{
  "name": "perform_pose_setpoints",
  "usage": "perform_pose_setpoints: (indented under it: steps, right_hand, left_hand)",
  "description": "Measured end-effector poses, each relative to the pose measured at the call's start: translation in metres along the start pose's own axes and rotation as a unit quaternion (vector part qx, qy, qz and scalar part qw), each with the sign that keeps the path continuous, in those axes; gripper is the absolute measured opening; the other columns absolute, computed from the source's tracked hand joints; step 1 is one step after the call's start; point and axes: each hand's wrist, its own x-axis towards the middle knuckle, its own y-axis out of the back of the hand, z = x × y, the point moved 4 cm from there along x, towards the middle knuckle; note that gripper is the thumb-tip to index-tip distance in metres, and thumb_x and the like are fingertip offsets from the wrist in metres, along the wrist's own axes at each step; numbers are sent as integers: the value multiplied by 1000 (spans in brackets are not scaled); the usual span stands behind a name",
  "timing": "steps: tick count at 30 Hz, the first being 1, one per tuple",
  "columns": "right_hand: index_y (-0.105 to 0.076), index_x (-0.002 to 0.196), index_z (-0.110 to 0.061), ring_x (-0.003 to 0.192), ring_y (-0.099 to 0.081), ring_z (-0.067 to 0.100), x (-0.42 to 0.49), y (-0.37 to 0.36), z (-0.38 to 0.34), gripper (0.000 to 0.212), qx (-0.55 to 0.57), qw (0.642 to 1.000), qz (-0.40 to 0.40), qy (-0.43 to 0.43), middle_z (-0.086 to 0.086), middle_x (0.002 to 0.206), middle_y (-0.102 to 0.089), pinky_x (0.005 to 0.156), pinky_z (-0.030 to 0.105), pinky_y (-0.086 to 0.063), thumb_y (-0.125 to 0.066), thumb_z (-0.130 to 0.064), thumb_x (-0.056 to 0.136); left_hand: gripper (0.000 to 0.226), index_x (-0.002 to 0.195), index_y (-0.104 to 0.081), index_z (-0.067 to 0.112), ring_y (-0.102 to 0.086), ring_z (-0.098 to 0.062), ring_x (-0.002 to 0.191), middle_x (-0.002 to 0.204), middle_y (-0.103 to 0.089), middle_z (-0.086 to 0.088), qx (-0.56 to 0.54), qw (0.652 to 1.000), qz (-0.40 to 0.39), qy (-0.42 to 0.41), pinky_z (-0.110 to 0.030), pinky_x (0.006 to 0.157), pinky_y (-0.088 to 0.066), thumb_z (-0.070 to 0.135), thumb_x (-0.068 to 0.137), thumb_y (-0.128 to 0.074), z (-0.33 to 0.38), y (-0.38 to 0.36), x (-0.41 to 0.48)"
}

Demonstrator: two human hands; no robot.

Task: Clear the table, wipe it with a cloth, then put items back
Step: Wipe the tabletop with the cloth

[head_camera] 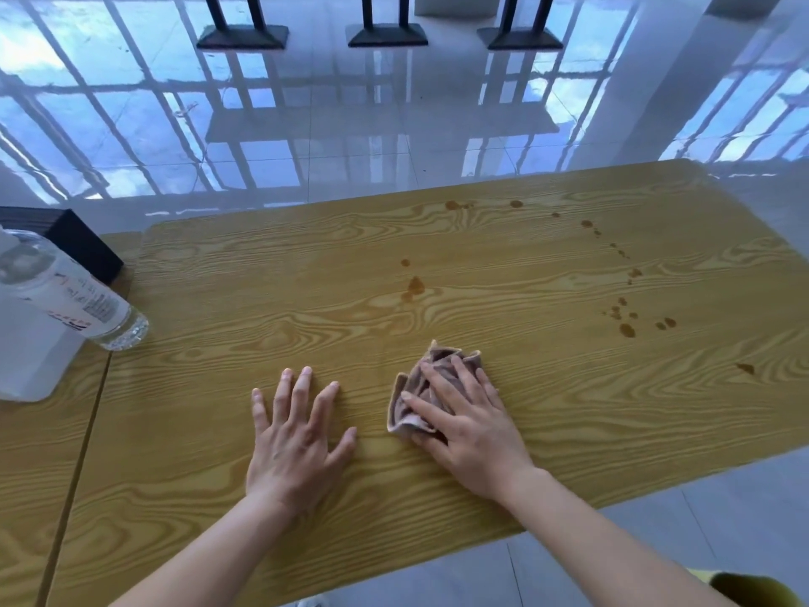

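The wood-grain table [437,265] fills the middle of the view. A crumpled pinkish-mauve cloth [416,387] lies on it near the front, and my right hand [468,418] presses down on the cloth with fingers spread over it. To its left, my left hand [293,435] rests flat on the bare tabletop, fingers apart, holding nothing. Brown liquid spots [413,286] mark the table's centre, and a trail of more brown drops [626,317] runs along the right side.
On a second wood-grain table [39,453] at the left stand a clear plastic water bottle [74,295], a white container [30,357] and a black box [83,243]. Beyond lies a glossy tiled floor with black table bases [387,35].
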Motion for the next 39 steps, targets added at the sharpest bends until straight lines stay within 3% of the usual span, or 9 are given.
perform_pose_setpoints:
  steps: [2,7,13,18,21,27,30,35,39]
  right_hand:
    - [-30,145,-57,152,-2,27,-27,3,46,55,-23,999,9,-30,-8,165,-14,121,53,-9,-20,-75,94]
    - [-19,149,-55,150,9,33,-15,14,113,62,35,928,18,-370,-5,166,0,121,55,1,-13,-76,91]
    - [-35,145,-53,151,-12,33,-73,8,95,56,-8,981,60,-183,-2,163,-23,119,54,-18,-22,-74,95]
    - [-19,149,-55,151,5,31,-115,22,225,72,12,914,22,-406,-5,166,0,121,52,-4,-2,-82,84]
    - [-14,151,-52,150,8,36,-98,29,230,69,33,872,33,-488,-4,166,4,120,56,0,-3,-77,87]
    - [-24,147,-56,152,-3,34,-110,20,189,56,-18,973,44,-228,-3,166,-11,121,55,-11,-19,-74,95]
    - [-9,148,-60,151,7,31,-119,32,271,60,-18,937,4,-348,-5,166,3,122,50,2,-11,-78,91]
    - [-14,149,-55,150,9,34,-93,44,338,61,45,861,26,-506,-5,166,3,121,54,3,-13,-75,91]
    - [-19,150,-53,150,3,36,-95,39,304,62,8,909,35,-415,-4,166,-4,121,55,-3,-10,-75,93]
  left_hand:
    - [71,144,-39,27,-9,-33,150,158,-25,-11,5,1000,-5,-1,-65,117,-6,68,86,-33,-1,-2,-3]
    - [74,147,-37,19,-10,-36,150,158,-24,-16,-3,1000,-14,-27,-72,113,-12,65,90,-30,23,-3,6]
    - [73,151,-31,29,-8,-33,151,162,-20,-10,-38,989,-32,-137,-74,111,-12,68,90,-23,151,-2,67]
    - [76,152,-1,45,18,-30,149,165,9,-1,-3,991,-72,-114,-74,108,10,75,83,-2,217,-11,99]
    - [73,151,8,48,22,-31,148,165,14,0,19,993,-74,-91,-74,107,12,78,86,-3,228,-15,105]
    - [76,152,0,45,19,-32,148,164,9,-1,24,992,-100,-67,-76,107,8,79,83,-5,237,-13,108]
    - [78,152,-9,35,15,-37,147,159,2,-8,-7,993,-115,-30,-76,108,4,78,86,-11,262,-9,126]
    - [80,154,7,40,24,-39,146,164,16,-4,9,997,-73,-21,-74,106,13,79,84,-4,280,-14,139]
    - [81,153,8,41,22,-38,147,164,16,-4,18,997,-71,-17,-74,107,11,79,83,-3,279,-21,136]
